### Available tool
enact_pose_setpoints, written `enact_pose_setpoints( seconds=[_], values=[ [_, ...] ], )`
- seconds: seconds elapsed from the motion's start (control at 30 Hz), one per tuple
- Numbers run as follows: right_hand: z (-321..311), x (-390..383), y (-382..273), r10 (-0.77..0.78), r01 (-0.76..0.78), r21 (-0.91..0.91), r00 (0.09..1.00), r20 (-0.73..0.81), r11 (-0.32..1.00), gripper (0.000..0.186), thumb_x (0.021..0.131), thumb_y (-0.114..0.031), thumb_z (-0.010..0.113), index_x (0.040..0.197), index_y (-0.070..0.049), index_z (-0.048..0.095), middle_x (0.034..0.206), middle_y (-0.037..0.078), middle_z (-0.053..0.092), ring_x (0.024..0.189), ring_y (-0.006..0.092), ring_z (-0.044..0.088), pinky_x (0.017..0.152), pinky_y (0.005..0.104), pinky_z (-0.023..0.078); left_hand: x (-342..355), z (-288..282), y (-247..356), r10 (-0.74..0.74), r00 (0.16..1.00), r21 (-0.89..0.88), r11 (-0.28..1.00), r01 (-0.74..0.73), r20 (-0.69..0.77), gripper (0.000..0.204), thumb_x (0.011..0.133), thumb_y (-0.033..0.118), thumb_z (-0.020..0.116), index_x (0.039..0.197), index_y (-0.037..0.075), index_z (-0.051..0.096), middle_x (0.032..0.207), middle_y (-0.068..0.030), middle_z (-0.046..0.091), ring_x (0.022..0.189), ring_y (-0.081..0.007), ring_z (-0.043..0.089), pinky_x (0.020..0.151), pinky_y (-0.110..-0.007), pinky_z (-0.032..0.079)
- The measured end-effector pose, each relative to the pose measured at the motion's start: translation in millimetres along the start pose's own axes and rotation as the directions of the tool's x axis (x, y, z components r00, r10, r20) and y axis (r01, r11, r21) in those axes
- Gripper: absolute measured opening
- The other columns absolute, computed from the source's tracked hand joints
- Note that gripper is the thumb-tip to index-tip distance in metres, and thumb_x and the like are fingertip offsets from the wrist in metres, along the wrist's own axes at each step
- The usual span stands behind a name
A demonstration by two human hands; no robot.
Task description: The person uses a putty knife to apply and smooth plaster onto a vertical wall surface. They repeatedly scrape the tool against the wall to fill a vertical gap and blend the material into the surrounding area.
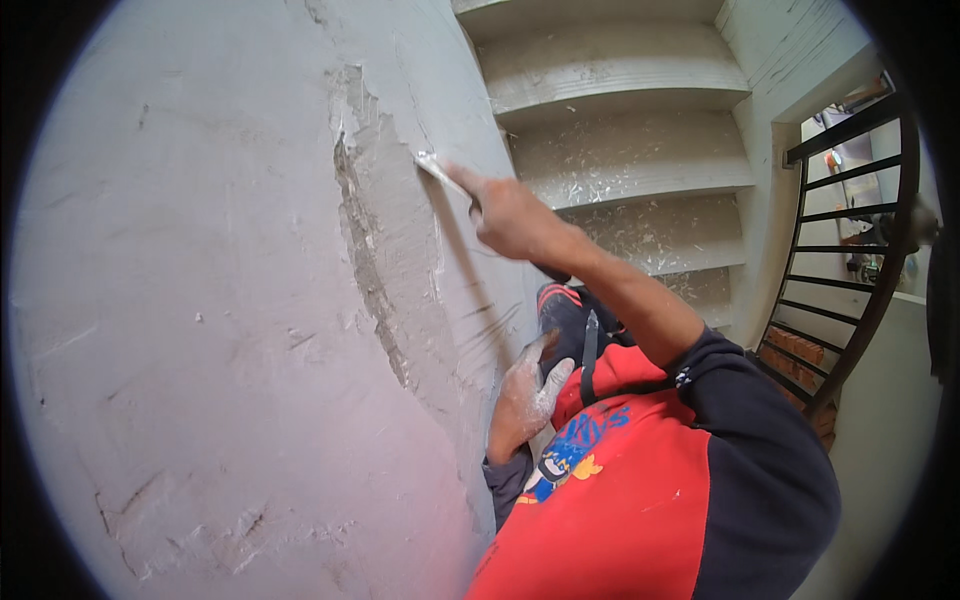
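Note:
My right hand [520, 220] is closed round a scraper [440, 174], whose narrow pale blade reaches the grey wall [200, 250]. A bit of its dark handle shows below my wrist. The blade tip lies at the right side of a long rough patch [375, 180], where the surface layer has broken away and left a jagged, darker edge. Lower down, near the wall and my lap, my left hand [528, 395] is dusted white. Its thumb stands apart from the fingers, and I see nothing held in it. The fingertips are partly blurred against my dark clothing.
Concrete stairs [620, 150] rise beside the wall, their treads strewn with white flakes. At the right a dark metal railing [840, 215] stands in an opening, with bricks [800, 350] beyond it. Chips and scratches mark the lower wall.

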State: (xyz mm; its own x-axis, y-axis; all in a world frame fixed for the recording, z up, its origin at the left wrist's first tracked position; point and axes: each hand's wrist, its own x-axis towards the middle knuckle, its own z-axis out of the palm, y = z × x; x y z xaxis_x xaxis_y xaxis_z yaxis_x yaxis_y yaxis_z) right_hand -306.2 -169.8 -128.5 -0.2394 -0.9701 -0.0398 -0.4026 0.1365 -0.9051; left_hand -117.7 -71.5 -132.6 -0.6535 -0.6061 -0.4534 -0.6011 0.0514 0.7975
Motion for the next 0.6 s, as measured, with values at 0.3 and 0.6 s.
enact_pose_setpoints(
  seconds=[0.3,0.6],
  values=[
    [10.8,1.8,-2.9,-0.013,0.011,-0.066,0.999,-0.038,0.998,0.07,0.076,0.002,0.044,0.144,-0.007,0.03,0.079,0.033,0.06,0.073,0.0453,0.061,0.071,0.0476,0.048,2.8,2.3,-10.0,0.014,1.0,-0.053,0.998,-0.014,-0.008,0.051,0.089,0.023,0.059,0.13,-0.003,0.046,0.12,-0.0224,0.058,0.112,-0.0304,0.057,0.093,-0.037,0.044],
    [3.2,-10.1,-8.2,-0.04,0.043,-0.118,0.999,0.032,0.992,0.07,0.078,-0.001,0.047,0.145,-0.008,0.027,0.08,0.032,0.061,0.075,0.0452,0.061,0.073,0.0489,0.047,-0.9,7.3,-8.1,0.009,1.0,-0.069,0.998,-0.009,-0.01,0.05,0.089,0.021,0.059,0.13,-0.004,0.045,0.118,-0.0223,0.059,0.112,-0.0296,0.057,0.095,-0.036,0.042]
  ],
)
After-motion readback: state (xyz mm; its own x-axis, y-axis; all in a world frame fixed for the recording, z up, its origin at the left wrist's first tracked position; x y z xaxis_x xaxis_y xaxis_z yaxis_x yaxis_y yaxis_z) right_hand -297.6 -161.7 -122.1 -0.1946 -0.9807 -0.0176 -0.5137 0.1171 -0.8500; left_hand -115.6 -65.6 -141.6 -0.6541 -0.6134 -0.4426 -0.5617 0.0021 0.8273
